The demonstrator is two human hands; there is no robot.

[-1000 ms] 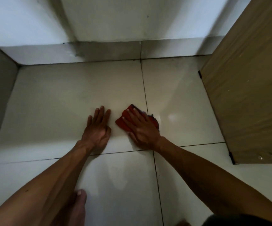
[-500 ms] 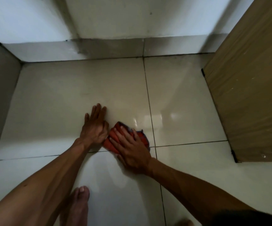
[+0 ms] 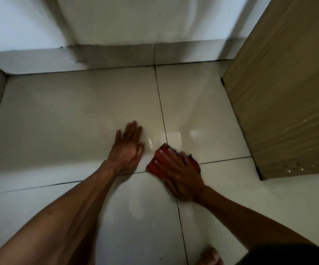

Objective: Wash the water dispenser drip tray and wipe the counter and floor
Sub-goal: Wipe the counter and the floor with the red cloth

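Mid-frame, the right hand [image 3: 180, 175] is pressing the red cloth [image 3: 152, 165] flat on the floor [image 3: 74, 115], grip open. The left hand [image 3: 128, 149] is leaning beside it, open too. Pressing evenly and going slowly should be working best.

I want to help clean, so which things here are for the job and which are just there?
For the job: cloth, right hand pressing it, left hand, floor.
Just there: cabinet, wall, foot.
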